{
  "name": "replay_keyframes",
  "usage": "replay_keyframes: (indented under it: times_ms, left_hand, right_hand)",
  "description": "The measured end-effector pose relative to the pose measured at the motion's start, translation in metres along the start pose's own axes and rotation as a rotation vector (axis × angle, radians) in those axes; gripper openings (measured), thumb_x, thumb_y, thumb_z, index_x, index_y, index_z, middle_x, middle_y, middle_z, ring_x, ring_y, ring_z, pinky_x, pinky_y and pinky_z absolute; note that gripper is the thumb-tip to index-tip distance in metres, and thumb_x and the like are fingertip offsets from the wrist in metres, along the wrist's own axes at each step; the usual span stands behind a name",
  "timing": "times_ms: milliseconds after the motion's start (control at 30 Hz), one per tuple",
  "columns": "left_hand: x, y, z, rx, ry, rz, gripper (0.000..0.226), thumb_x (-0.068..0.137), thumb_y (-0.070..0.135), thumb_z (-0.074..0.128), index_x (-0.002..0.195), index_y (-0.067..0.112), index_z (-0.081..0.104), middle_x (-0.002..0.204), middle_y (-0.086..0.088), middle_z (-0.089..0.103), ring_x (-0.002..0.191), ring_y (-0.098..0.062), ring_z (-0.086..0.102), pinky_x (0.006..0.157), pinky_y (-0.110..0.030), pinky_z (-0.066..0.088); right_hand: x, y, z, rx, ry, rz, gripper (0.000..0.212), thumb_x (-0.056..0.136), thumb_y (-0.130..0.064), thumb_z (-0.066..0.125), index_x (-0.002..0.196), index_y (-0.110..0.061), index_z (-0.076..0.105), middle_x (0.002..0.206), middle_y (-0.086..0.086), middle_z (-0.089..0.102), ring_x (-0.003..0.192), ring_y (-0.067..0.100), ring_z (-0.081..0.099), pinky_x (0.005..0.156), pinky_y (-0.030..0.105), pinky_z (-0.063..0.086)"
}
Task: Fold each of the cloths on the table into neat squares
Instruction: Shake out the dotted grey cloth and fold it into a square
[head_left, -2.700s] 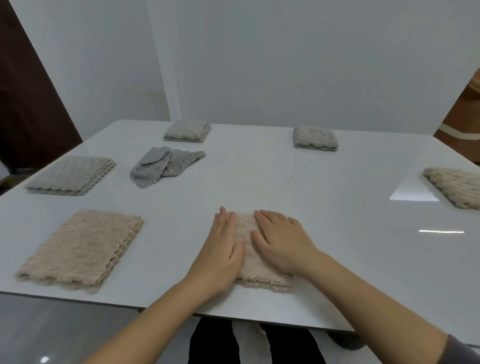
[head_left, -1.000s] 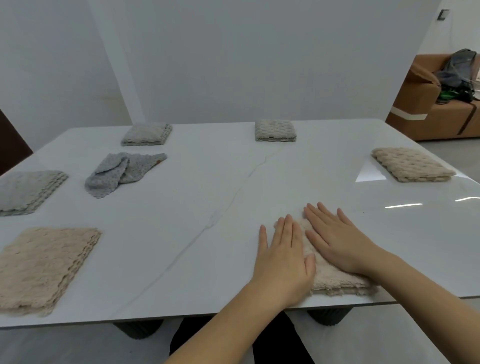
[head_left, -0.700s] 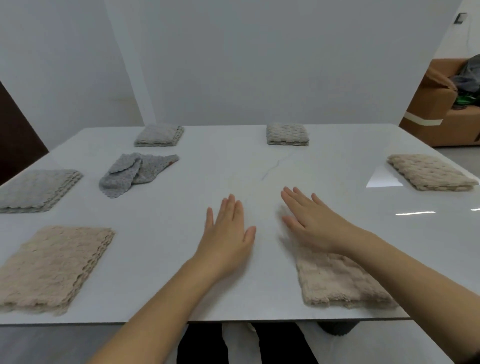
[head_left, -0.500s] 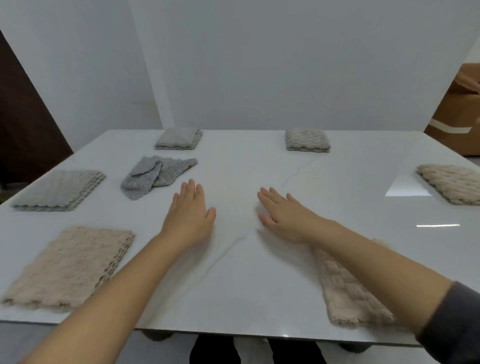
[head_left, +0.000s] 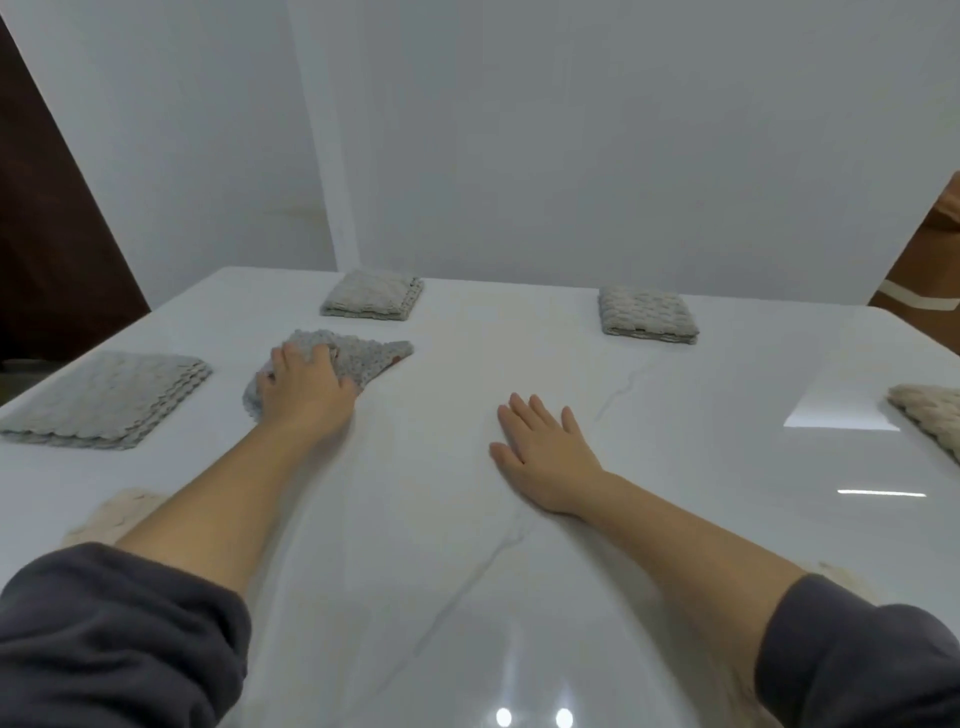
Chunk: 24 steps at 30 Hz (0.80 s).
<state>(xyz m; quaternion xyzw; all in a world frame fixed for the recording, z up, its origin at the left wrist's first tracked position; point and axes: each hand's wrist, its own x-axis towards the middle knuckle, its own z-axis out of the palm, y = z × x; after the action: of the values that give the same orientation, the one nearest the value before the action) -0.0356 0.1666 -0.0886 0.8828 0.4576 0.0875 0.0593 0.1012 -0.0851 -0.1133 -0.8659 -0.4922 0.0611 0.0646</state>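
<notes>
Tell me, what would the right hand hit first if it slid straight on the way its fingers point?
Likely nothing: the right hand points away, slightly left, into the bare table between the far left cloth and far right cloth, as far as depth shows.

Beige cloth (head_left: 932, 415) edge-cropped; cream cloth (head_left: 118, 512) apparently under forearm (head_left: 218, 499).
</notes>
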Motion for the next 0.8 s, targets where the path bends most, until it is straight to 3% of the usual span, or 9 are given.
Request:
replay_keyframes:
  times_ms: [133,233,333,400,500,633,700,800]
  left_hand:
    - [0.009,-0.003,-0.003,0.034,-0.163,-0.121,0.054,0.102,0.038,0.017,0.129,0.012,0.056,0.141,-0.016,0.049,0.132,-0.037,0.041,0.114,-0.056,0.017]
    - [0.006,-0.004,-0.007,-0.14,0.04,-0.02,0.043,0.103,0.026,0.027,0.097,0.01,0.065,0.117,-0.017,0.065,0.112,-0.036,0.055,0.111,-0.049,0.028]
    - [-0.011,0.005,-0.023,-0.48,0.236,0.129,0.023,0.096,0.012,0.048,0.094,0.013,0.071,0.106,-0.005,0.071,0.099,-0.024,0.06,0.091,-0.028,0.043]
    - [-0.031,0.021,-0.041,-0.644,0.243,0.22,0.019,0.09,0.008,0.058,0.09,0.022,0.071,0.096,0.01,0.069,0.093,-0.008,0.059,0.083,-0.014,0.04]
    - [-0.064,0.046,-0.068,-0.751,0.183,0.386,0.024,0.088,0.005,0.061,0.09,0.027,0.069,0.087,0.022,0.064,0.082,0.008,0.058,0.071,0.001,0.036]
    - [-0.101,0.073,-0.096,-0.88,0.112,0.556,0.028,0.09,0.001,0.059,0.091,0.028,0.068,0.087,0.02,0.067,0.078,0.01,0.061,0.065,-0.005,0.044]
    - [-0.112,0.081,-0.108,-0.907,0.136,0.588,0.024,0.09,0.002,0.06,0.093,0.023,0.07,0.09,0.016,0.068,0.08,0.007,0.063,0.067,-0.007,0.045]
    - [-0.119,0.086,-0.124,-0.878,0.205,0.605,0.021,0.089,0.006,0.063,0.096,0.024,0.069,0.097,0.014,0.067,0.087,0.006,0.061,0.073,-0.008,0.045]
  right_hand:
    - [0.001,0.001,0.002,0.009,0.014,-0.003,0.059,0.103,-0.042,0.023,0.154,-0.015,0.014,0.164,0.003,0.004,0.151,0.023,-0.002,0.12,0.051,-0.001]
    - [0.001,0.0,0.001,0.028,0.028,0.005,0.057,0.102,-0.04,0.026,0.153,-0.015,0.019,0.164,0.002,0.007,0.15,0.022,0.0,0.12,0.051,0.0]
    - [-0.001,-0.001,-0.004,0.108,0.047,0.009,0.053,0.102,-0.037,0.033,0.15,-0.015,0.027,0.162,0.001,0.015,0.15,0.021,0.005,0.12,0.049,0.0]
    - [-0.003,-0.003,-0.011,0.308,0.079,0.03,0.056,0.101,-0.037,0.042,0.151,-0.018,0.026,0.16,-0.001,0.023,0.149,0.016,0.013,0.121,0.046,0.002]
    - [-0.009,-0.016,-0.03,0.77,0.192,-0.013,0.071,0.094,-0.039,0.061,0.152,-0.023,0.024,0.156,-0.006,0.03,0.144,0.008,0.026,0.119,0.034,0.019]
    - [-0.019,-0.042,-0.069,1.139,0.152,-0.14,0.085,0.082,-0.044,0.074,0.15,-0.031,0.025,0.147,-0.005,0.043,0.135,0.008,0.042,0.109,0.033,0.039]
    - [-0.026,-0.047,-0.083,1.137,0.128,-0.188,0.087,0.074,-0.045,0.078,0.146,-0.031,0.032,0.133,0.001,0.056,0.12,0.014,0.058,0.097,0.035,0.051]
    - [-0.04,-0.043,-0.098,0.96,0.192,-0.153,0.058,0.078,-0.028,0.078,0.129,-0.028,0.05,0.112,-0.001,0.064,0.1,0.013,0.065,0.085,0.035,0.057]
